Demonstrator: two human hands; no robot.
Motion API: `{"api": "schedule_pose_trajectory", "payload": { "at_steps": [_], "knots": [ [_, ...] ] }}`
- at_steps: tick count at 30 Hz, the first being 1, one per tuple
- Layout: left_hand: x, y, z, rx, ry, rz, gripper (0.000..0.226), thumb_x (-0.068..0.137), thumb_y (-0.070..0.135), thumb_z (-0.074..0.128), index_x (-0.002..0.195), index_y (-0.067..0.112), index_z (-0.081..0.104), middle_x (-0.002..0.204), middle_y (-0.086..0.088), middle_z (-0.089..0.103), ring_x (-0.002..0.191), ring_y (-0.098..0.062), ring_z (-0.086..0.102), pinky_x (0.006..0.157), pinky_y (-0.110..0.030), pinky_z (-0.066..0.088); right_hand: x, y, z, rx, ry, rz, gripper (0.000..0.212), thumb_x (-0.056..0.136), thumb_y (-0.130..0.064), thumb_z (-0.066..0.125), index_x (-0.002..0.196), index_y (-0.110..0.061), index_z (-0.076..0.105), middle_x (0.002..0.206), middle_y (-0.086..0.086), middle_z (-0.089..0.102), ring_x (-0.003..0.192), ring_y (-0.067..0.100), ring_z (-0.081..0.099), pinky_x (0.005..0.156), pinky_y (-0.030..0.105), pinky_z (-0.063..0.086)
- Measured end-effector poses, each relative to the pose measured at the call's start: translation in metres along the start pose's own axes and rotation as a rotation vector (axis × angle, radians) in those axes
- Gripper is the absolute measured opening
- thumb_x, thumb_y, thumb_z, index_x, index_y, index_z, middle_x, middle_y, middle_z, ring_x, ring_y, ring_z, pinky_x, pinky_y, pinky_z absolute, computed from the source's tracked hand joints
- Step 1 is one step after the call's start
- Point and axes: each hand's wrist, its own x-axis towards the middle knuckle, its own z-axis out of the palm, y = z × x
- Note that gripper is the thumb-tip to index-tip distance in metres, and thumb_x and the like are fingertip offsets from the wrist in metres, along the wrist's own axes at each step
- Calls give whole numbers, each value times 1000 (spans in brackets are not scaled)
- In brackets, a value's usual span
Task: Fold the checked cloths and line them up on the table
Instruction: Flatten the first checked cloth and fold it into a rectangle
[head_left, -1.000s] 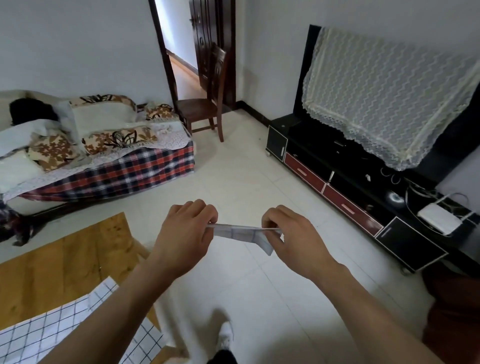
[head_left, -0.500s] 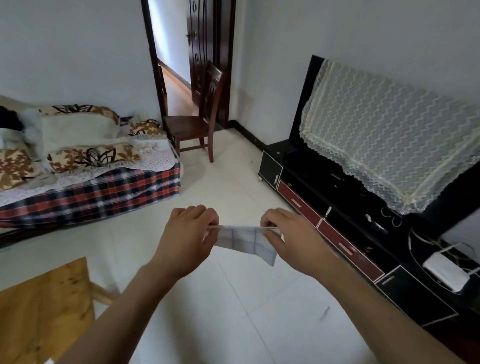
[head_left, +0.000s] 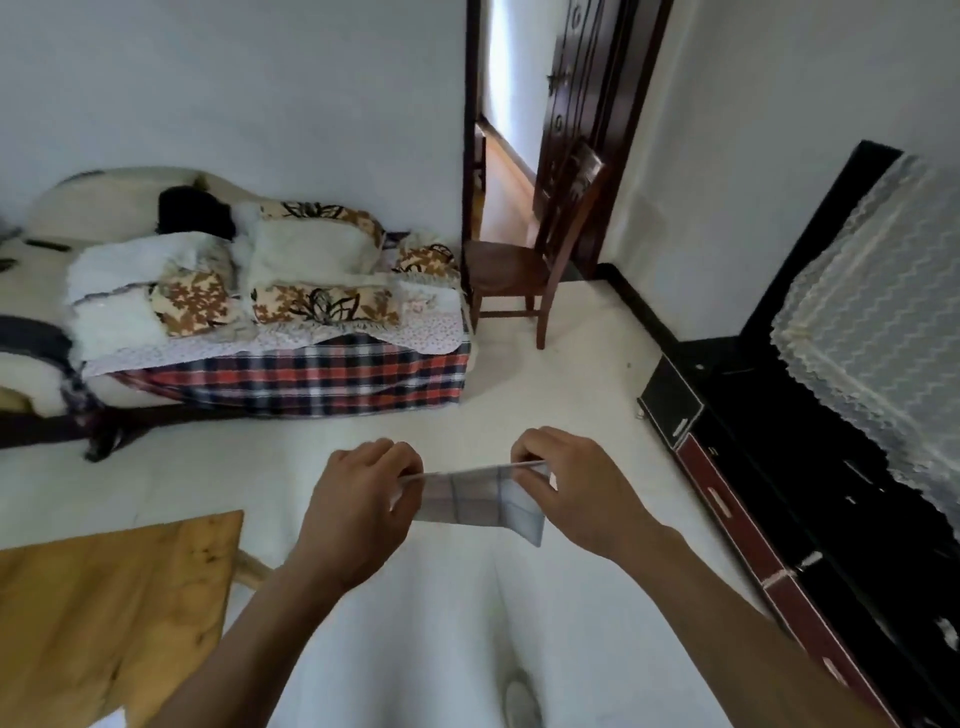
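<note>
Wooden table at lower left. Left hand pinching one end of the small folded checked cloth, held taut in mid-air above the pale floor. Right hand pinching the other end. Dark cabinet far right.

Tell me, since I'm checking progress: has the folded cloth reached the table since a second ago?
No. Both hands, left and right, still pinch the checked cloth in the air, right of the wooden table.
</note>
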Motion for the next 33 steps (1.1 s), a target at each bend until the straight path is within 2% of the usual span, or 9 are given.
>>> {"api": "schedule_pose_trajectory", "payload": {
  "at_steps": [4,12,17,23,27,31,33],
  "knots": [
    [30,-2,12,34,34,-174,12,87,22,70,85,26,59,79,14,57,67,-8,49,69,-24,41,58,36,-1,56,-59,-121,9,95,-24,57,89,-30,53,85,-14,56,77,10,53,67,25,46],
    [55,-6,12,180,101,-362,8,89,21,68,89,24,60,82,9,60,69,-9,50,71,-28,45,149,62,10,151,-205,-312,7,93,-25,60,89,-28,56,85,-13,59,78,9,57,69,31,52],
    [40,-33,1,248,178,-536,3,93,28,60,92,28,57,85,11,58,74,-8,49,71,-28,44,203,37,40,200,-337,-463,9,93,-22,60,87,-27,55,82,-13,58,79,10,57,68,35,52],
    [15,-72,-18,300,344,-710,8,88,22,63,85,25,57,78,14,53,67,-7,41,66,-27,34,255,-12,88,213,-483,-675,12,92,-21,57,84,-28,53,79,-13,57,76,8,54,63,28,46],
    [12,-110,-25,299,438,-800,8,86,20,65,85,24,59,79,19,50,68,-5,42,65,-26,36,295,-42,125,225,-530,-754,10,93,-20,58,86,-26,56,81,-15,57,76,7,55,63,28,48],
    [11,-166,-23,256,544,-896,7,87,19,66,86,23,60,80,14,56,69,-12,51,61,-28,42,343,-76,165,205,-554,-823,10,94,-20,58,86,-27,57,80,-15,57,76,7,55,63,27,47],
    [11,-195,-22,229,546,-934,8,87,19,67,86,22,60,80,12,57,69,-12,52,59,-28,44,367,-91,186,178,-583,-843,10,94,-21,58,87,-27,56,81,-14,58,76,7,55,64,30,48]
  ]
}}
